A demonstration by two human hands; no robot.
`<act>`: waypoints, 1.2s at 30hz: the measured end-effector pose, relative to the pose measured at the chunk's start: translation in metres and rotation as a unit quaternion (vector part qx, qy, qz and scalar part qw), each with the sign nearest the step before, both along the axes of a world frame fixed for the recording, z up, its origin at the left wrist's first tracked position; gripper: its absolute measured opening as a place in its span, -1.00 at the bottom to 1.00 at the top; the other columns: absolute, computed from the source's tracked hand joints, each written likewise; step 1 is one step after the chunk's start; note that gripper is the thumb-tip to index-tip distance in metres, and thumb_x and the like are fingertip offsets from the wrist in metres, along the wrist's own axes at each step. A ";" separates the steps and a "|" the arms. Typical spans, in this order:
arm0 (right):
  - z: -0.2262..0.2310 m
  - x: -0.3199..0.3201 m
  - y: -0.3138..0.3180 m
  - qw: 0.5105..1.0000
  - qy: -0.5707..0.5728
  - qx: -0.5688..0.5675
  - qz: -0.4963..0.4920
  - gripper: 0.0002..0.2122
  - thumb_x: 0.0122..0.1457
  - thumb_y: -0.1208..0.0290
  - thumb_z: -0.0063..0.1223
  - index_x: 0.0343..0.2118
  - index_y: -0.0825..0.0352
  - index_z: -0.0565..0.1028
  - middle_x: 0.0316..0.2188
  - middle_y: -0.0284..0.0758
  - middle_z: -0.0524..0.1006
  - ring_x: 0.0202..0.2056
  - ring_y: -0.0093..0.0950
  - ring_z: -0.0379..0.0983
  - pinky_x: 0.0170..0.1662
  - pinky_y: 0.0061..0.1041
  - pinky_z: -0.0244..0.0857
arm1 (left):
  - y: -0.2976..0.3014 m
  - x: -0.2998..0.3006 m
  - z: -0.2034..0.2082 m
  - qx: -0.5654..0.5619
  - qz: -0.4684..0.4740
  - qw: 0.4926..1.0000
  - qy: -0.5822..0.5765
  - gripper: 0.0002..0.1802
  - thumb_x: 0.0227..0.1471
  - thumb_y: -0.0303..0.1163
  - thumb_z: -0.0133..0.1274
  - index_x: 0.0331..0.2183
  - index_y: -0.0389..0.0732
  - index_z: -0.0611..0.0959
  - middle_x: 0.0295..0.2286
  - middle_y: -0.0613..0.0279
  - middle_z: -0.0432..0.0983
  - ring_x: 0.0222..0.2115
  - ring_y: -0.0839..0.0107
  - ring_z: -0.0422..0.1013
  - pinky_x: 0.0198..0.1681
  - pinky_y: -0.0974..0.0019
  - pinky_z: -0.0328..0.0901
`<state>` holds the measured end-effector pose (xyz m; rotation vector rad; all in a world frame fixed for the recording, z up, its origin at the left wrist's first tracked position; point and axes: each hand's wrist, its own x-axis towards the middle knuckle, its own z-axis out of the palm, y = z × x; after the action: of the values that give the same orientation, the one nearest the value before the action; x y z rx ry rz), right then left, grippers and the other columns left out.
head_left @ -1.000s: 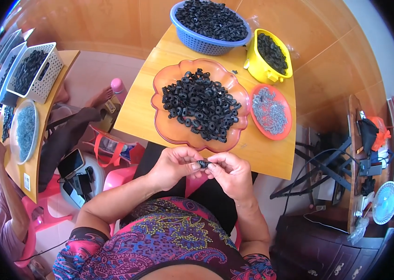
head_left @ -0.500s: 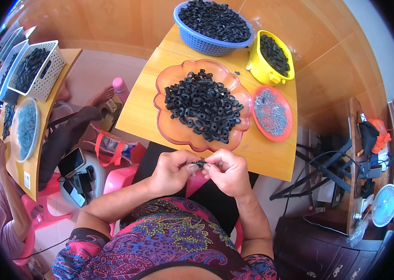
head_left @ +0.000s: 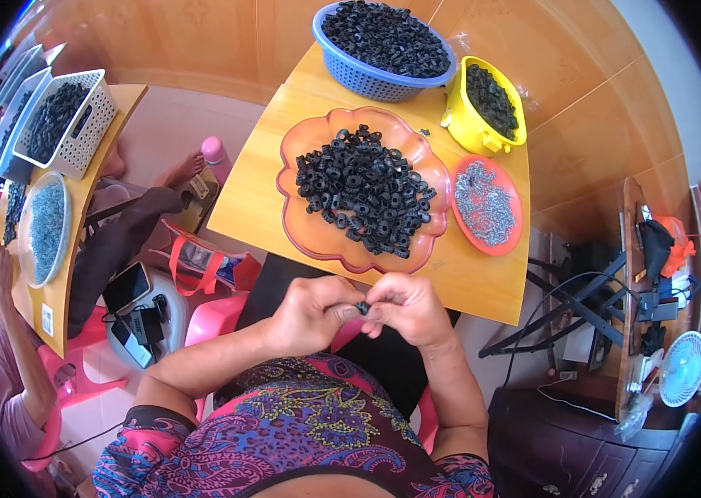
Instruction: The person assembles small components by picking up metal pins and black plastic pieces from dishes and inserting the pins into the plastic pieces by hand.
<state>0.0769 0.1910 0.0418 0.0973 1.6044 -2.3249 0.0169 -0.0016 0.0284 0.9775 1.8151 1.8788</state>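
Wooden table [head_left: 483, 286] w/ orange tray [head_left: 317, 236] of black parts; off its near edge, left hand [head_left: 311, 314] and right hand [head_left: 407, 309] pinch one small black part [head_left: 362, 308] btwn fingertips.

Small wooden table [head_left: 267, 178], yellowish top. On it: scalloped orange tray [head_left: 309, 236] heaped with black rings [head_left: 365, 189]; just right, small orange plate [head_left: 516, 236] of metal bits [head_left: 483, 202]. Toward far edge, blue basket [head_left: 367, 81] and yellow tub [head_left: 471, 129], both full of black pieces, close together.
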 end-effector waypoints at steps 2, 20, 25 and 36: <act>0.001 0.000 -0.002 1.000 0.003 0.023 0.006 -0.87 0.08 0.56 0.14 -0.34 0.45 0.44 -0.49 -0.27 0.53 -0.51 -0.51 0.52 -0.46 -0.61 0.43 | 0.001 0.001 0.000 -0.002 0.009 1.000 0.008 -0.83 -0.06 -0.65 0.10 -0.31 -0.36 0.60 -0.46 0.04 0.54 -0.46 0.34 0.50 -0.39 0.37 0.37; 0.068 -0.147 0.188 0.917 0.109 0.042 -0.381 -0.84 0.20 0.43 -0.02 -0.32 0.45 0.43 -0.43 -0.21 0.53 -0.44 -0.46 0.50 -0.35 -0.54 0.43 | 0.016 0.001 -0.027 0.051 0.004 0.990 -0.129 -0.63 0.09 -0.53 0.03 -0.06 -0.45 0.41 -0.41 0.29 0.44 -0.40 0.59 0.35 -0.31 0.47 0.31; 0.037 -0.111 0.156 0.889 0.107 0.302 -0.326 -0.84 0.17 0.46 -0.01 -0.28 0.44 0.47 -0.48 -0.31 0.51 -0.50 -0.57 0.45 -0.46 -0.63 0.37 | 0.011 -0.002 -0.033 0.046 0.021 0.992 -0.113 -0.65 0.07 -0.52 0.04 -0.08 -0.43 0.44 -0.46 0.29 0.45 -0.45 0.60 0.36 -0.36 0.48 0.31; -0.024 0.010 0.103 0.767 0.148 0.606 -0.151 -0.78 -0.05 0.63 0.13 -0.27 0.46 0.51 -0.39 -0.20 0.46 -0.42 -0.38 0.45 -0.36 -0.49 0.34 | 0.008 -0.010 0.000 -0.041 -0.006 0.996 0.084 -0.81 -0.02 -0.54 0.11 -0.28 -0.38 0.58 -0.49 0.09 0.51 -0.52 0.35 0.44 -0.44 0.36 0.32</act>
<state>0.0867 0.2940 0.0179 0.2901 3.1704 -1.0534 0.0071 0.0068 0.0288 1.1444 1.9588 1.7456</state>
